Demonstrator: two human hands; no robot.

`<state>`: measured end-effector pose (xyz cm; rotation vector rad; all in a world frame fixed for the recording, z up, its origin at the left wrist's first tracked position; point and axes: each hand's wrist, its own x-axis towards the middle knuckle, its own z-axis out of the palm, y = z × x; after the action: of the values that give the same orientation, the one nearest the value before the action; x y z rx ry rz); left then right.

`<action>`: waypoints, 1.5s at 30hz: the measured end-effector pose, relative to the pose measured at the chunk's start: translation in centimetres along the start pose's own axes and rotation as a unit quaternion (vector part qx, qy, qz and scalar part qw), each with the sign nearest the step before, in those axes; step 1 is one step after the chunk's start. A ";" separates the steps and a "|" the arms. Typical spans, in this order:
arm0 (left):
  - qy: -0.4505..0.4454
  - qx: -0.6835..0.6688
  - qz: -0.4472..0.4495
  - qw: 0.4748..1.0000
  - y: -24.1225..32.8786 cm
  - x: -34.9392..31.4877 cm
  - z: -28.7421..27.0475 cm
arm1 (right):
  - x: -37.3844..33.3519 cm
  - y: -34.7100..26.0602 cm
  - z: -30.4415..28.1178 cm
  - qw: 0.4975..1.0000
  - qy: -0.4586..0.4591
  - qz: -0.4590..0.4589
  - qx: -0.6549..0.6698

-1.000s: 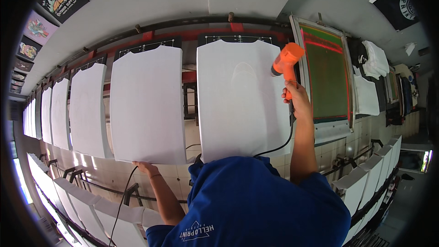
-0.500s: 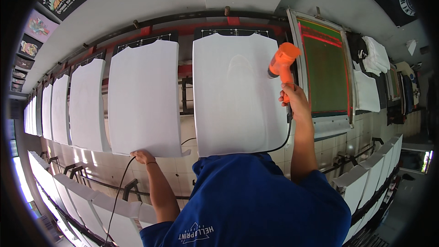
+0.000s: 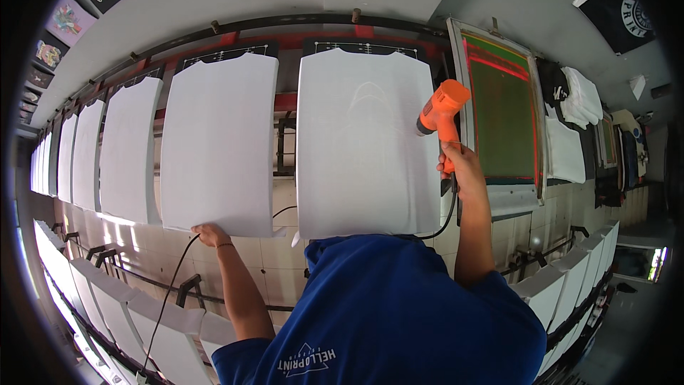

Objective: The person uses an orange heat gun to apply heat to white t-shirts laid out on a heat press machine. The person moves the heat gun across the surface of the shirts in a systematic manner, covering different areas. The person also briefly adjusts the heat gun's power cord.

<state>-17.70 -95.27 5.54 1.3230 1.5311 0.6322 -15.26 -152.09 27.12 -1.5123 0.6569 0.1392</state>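
Note:
My right hand (image 3: 462, 168) is wrapped round the handle of an orange heat gun (image 3: 445, 105). Its dark nozzle points left, over the right side of a white shirt (image 3: 356, 142) stretched on a flat board. A faint pale arched outline shows on that shirt's upper middle. My left hand (image 3: 211, 234) is closed at the lower edge of the neighbouring white shirt (image 3: 217, 142), with a black cable (image 3: 171, 285) running down from its fingers. Whether those fingers also grip the shirt's edge is hard to see. Another length of cable hangs from the heat gun's handle.
Right of the shirt board leans a framed printing screen (image 3: 502, 114) with green mesh. Beyond it lie folded white shirts (image 3: 566, 146). More shirt-covered boards (image 3: 128, 150) run off to the left, and another row (image 3: 167, 314) stands behind me on a dark rail.
The heat gun has come slightly nearer to me along the shirt's right side. The whole view has shifted a little. My left hand stays at the neighbouring shirt's lower edge.

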 end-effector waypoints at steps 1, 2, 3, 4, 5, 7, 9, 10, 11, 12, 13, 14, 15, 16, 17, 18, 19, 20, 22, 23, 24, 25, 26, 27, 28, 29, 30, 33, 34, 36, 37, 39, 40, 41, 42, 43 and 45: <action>0.006 0.013 0.006 1.000 0.2 -0.5 0.0 | -0.1 -0.1 0.6 1.000 -0.009 0.002 0.007; 0.012 0.026 0.012 1.000 0.4 -0.9 -0.1 | -0.2 0.0 1.3 1.000 -0.023 0.000 -0.003; 0.018 0.040 0.018 0.999 0.7 -1.1 -0.1 | -0.4 -0.4 2.5 0.999 -0.042 0.002 -0.003; 0.018 0.047 0.007 0.999 0.7 -0.9 -0.1 | -0.1 -0.3 3.4 0.997 -0.080 0.003 -0.003; 0.019 0.053 -0.004 0.998 0.6 -0.4 -0.1 | 0.3 -0.1 4.4 0.993 -0.119 0.004 -0.003; 0.024 0.064 -0.010 0.998 0.0 0.8 0.0 | 0.8 0.1 7.2 0.980 -0.198 -0.006 -0.002; 0.028 0.072 0.000 0.997 -0.6 1.6 0.1 | 0.8 0.2 10.1 0.971 -0.239 0.005 -0.003; 0.030 0.071 0.000 0.997 -0.6 1.8 0.2 | 0.9 0.3 11.2 0.966 -0.259 0.007 -0.009; 0.032 0.069 -0.001 0.997 -0.6 1.5 0.2 | 1.1 0.4 12.1 0.960 -0.280 0.009 -0.016; 0.034 0.068 -0.001 0.997 -0.4 1.3 0.3 | 1.1 0.3 12.7 0.958 -0.286 0.014 -0.020; 0.037 0.080 0.000 0.996 -0.1 1.1 0.3 | 1.0 0.1 13.1 0.956 -0.292 0.020 -0.024; 0.040 0.093 -0.002 0.995 -0.2 1.0 0.2 | 1.0 -0.1 13.2 0.954 -0.298 0.027 -0.030; 0.043 0.106 -0.002 0.993 -0.2 0.8 0.2 | 0.9 -0.2 12.9 0.956 -0.292 0.024 -0.030; 0.044 0.113 0.005 0.993 -0.1 1.0 0.2 | 0.9 -0.2 12.3 0.958 -0.286 0.022 -0.029; 0.044 0.122 0.012 0.992 -0.4 1.4 0.2 | 0.8 -0.1 11.4 0.960 -0.279 0.021 -0.029; 0.044 0.130 0.017 0.990 -0.6 1.3 0.2 | 0.8 0.0 10.1 0.963 -0.267 0.009 -0.024; 0.037 0.117 0.006 0.992 -0.7 1.3 0.2 | 0.9 0.3 8.6 0.970 -0.241 0.008 -0.026; 0.028 0.104 -0.005 0.994 -0.2 0.9 0.2 | 0.8 0.6 6.8 0.978 -0.208 0.012 -0.026; 0.022 0.084 -0.012 0.996 -0.6 1.0 0.2 | 0.2 0.8 3.4 0.990 -0.138 0.014 -0.025; 0.024 0.076 -0.006 0.997 -1.2 1.9 0.2 | -0.3 0.7 1.9 0.995 -0.100 0.014 -0.023; 0.025 0.068 0.000 0.997 -1.5 2.3 0.2 | -0.8 0.7 0.6 0.997 -0.073 0.015 -0.017; 0.022 0.058 -0.003 0.998 -1.8 2.5 0.2 | -1.2 0.7 -0.6 0.999 -0.045 0.015 -0.013; 0.018 0.049 -0.004 0.999 -1.6 2.2 0.3 | -1.5 0.8 -1.1 1.000 -0.017 0.016 -0.005; 0.014 0.040 -0.005 0.999 -1.4 1.9 0.3 | -1.7 0.8 -1.3 1.000 -0.011 0.013 0.001; 0.010 0.036 -0.003 0.999 -1.3 1.5 0.3 | -1.8 0.9 -1.4 1.000 -0.007 0.009 0.006; 0.007 0.031 0.000 1.000 -0.9 1.1 0.1 | -2.0 0.6 -1.2 1.000 -0.003 0.005 0.014; 0.004 0.026 0.004 1.000 -0.7 0.9 0.0 | -2.2 0.5 -0.6 1.000 -0.008 0.008 0.015; 0.007 0.012 0.003 1.000 -1.2 1.5 0.2 | -2.2 -0.1 2.4 0.997 -0.077 0.000 -0.001; 0.002 0.018 0.001 1.000 -1.0 1.6 0.1 | -1.8 0.5 3.6 0.993 -0.117 0.004 0.014; -0.013 0.030 -0.006 0.999 -0.5 1.0 0.0 | -1.4 1.3 6.6 0.981 -0.192 0.007 0.026; -0.008 0.022 -0.004 1.000 -0.5 1.0 0.1 | -1.4 1.3 8.3 0.973 -0.230 0.005 0.024; 0.007 0.011 -0.001 1.000 -0.6 1.2 0.2 | -1.6 0.9 11.4 0.963 -0.268 0.034 0.011; 0.005 0.018 0.002 1.000 -0.5 1.2 0.2 | -1.7 0.6 12.2 0.957 -0.286 0.049 0.006; 0.003 0.024 0.003 1.000 -0.5 0.9 0.1 | -1.9 0.6 12.6 0.957 -0.285 0.050 0.002; 0.001 0.029 0.004 1.000 -0.4 0.6 0.1 | -2.1 0.5 12.9 0.958 -0.283 0.051 0.000; -0.004 0.031 -0.001 0.999 -0.1 0.4 0.1 | -2.3 0.5 13.1 0.958 -0.281 0.052 -0.002; -0.011 0.038 -0.013 0.999 0.3 0.1 0.0 | -2.1 1.1 11.7 0.964 -0.259 0.054 0.001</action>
<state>-17.56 -95.10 5.75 1.3600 1.5656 0.5450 -13.80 -140.25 26.27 -1.3586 0.3144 0.5953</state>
